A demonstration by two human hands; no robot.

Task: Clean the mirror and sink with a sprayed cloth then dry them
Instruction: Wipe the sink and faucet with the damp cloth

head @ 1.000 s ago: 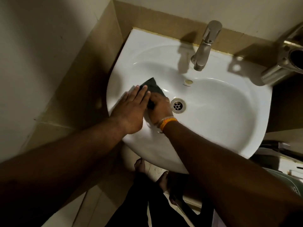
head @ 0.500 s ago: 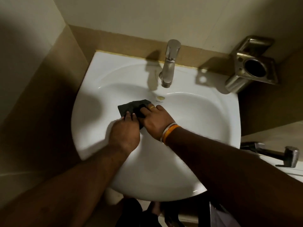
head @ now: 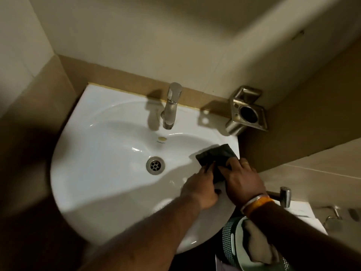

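A white sink (head: 101,173) fills the middle of the head view, with a round metal drain (head: 155,165) in its bowl. A dark cloth (head: 216,156) lies on the sink's right rim. My left hand (head: 201,187) and my right hand (head: 241,178) press on the cloth side by side, fingers spread over its near edge. An orange and a white band sit on my right wrist. No mirror is in view.
A steel tap (head: 171,106) stands at the back of the sink. A metal tumbler holder (head: 247,114) hangs on the wall at the right. A perforated bin (head: 254,245) with a pale cloth sits below right, beside a metal spray handle (head: 284,196).
Both hands slid the cloth from the left of the bowl, past the drain, over to the sink's right rim. The camera tilted up and back.
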